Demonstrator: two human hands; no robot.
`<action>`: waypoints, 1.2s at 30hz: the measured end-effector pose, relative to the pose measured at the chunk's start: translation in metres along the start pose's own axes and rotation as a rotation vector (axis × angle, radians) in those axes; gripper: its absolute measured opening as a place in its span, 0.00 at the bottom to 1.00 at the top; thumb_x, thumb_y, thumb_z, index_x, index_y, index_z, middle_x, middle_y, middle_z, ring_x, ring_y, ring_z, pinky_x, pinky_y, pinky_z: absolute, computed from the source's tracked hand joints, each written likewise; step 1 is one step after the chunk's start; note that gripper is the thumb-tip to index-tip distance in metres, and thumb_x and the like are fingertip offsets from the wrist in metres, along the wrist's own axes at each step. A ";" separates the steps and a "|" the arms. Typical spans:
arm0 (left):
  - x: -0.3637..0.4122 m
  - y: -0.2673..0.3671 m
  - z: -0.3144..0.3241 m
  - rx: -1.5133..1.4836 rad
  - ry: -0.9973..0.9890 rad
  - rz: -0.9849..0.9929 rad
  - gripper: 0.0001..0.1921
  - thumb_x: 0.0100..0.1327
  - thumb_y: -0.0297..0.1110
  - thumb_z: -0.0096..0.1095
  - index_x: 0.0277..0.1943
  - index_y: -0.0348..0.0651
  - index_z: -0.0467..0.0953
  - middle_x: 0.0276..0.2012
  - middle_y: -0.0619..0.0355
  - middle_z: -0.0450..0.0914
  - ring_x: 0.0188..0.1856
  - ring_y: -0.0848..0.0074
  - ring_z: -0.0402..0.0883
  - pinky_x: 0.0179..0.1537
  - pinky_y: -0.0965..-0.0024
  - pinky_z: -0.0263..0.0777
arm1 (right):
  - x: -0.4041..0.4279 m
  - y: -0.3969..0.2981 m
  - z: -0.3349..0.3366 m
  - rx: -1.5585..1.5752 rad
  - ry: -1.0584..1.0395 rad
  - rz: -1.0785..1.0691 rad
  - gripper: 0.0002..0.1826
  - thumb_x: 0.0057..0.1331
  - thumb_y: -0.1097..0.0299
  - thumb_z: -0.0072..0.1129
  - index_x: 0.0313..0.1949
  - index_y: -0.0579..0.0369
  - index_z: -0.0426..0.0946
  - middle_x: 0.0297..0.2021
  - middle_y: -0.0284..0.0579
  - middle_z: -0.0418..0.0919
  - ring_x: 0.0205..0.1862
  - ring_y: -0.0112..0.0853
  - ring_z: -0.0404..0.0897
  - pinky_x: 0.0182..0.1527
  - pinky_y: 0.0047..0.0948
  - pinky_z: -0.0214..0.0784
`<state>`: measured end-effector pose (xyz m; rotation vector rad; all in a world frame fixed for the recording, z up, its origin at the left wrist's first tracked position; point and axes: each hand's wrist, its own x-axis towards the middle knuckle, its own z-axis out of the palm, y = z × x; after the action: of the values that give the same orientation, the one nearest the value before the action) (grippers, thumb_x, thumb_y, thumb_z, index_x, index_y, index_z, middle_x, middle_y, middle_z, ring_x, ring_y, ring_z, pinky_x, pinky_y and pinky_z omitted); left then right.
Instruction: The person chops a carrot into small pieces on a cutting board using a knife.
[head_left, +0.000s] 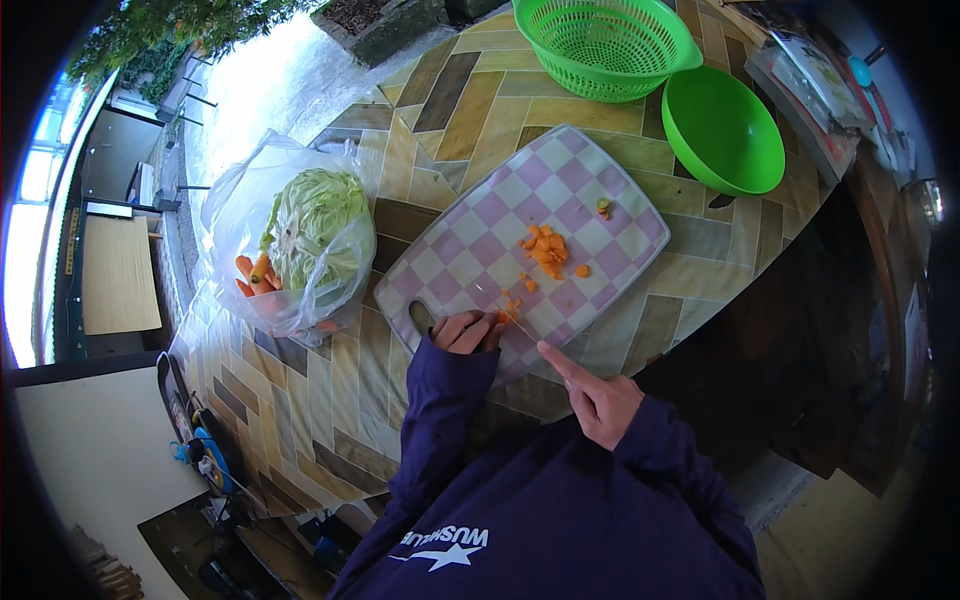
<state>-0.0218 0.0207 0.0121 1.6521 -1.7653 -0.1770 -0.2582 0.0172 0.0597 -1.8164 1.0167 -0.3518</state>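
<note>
A pink-and-white checked cutting board (465, 240) lies at a slant before me. Near its handle end my left hand (466, 332) curls its fingers over a small piece of carrot (503, 317). My right hand (600, 394) grips a knife, its index finger stretched along the spine. The thin blade (523, 328) shows nearly edge-on beside the left fingertips; the knife's handle is hidden in the palm. Chopped carrot (547, 251) forms a small heap mid-board, with scattered bits near the blade. A greenish carrot end (603, 205) sits apart towards the far side.
On the left, a clear plastic bag (225, 202) holds a cabbage (319, 225) and several carrots (257, 274). A green colander (607, 52) and a green bowl (724, 131) stand at the far right. The wood-patterned table (322, 405) has a curved edge on the right.
</note>
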 end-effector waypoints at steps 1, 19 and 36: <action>0.000 0.000 -0.001 0.005 -0.001 0.006 0.11 0.55 0.27 0.77 0.42 0.43 0.86 0.36 0.58 0.84 0.36 0.64 0.83 0.40 0.64 0.78 | 0.000 -0.001 -0.001 -0.001 -0.001 -0.002 0.37 0.71 0.73 0.49 0.77 0.30 0.54 0.23 0.49 0.80 0.20 0.49 0.79 0.27 0.46 0.75; 0.001 -0.003 0.004 0.022 -0.011 0.028 0.10 0.55 0.29 0.77 0.41 0.44 0.86 0.35 0.59 0.83 0.36 0.65 0.83 0.39 0.64 0.77 | 0.015 -0.002 -0.003 -0.058 -0.035 0.038 0.37 0.71 0.75 0.50 0.76 0.33 0.55 0.18 0.50 0.75 0.18 0.45 0.78 0.27 0.38 0.73; -0.004 0.002 -0.008 0.064 -0.109 -0.085 0.10 0.59 0.31 0.75 0.43 0.42 0.87 0.37 0.56 0.85 0.37 0.66 0.85 0.40 0.66 0.78 | 0.001 -0.012 -0.005 -0.010 -0.019 0.121 0.36 0.71 0.78 0.49 0.76 0.41 0.55 0.28 0.52 0.82 0.25 0.46 0.83 0.32 0.36 0.76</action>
<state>-0.0196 0.0274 0.0176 1.7955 -1.7988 -0.2563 -0.2546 0.0151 0.0723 -1.7544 1.1118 -0.2557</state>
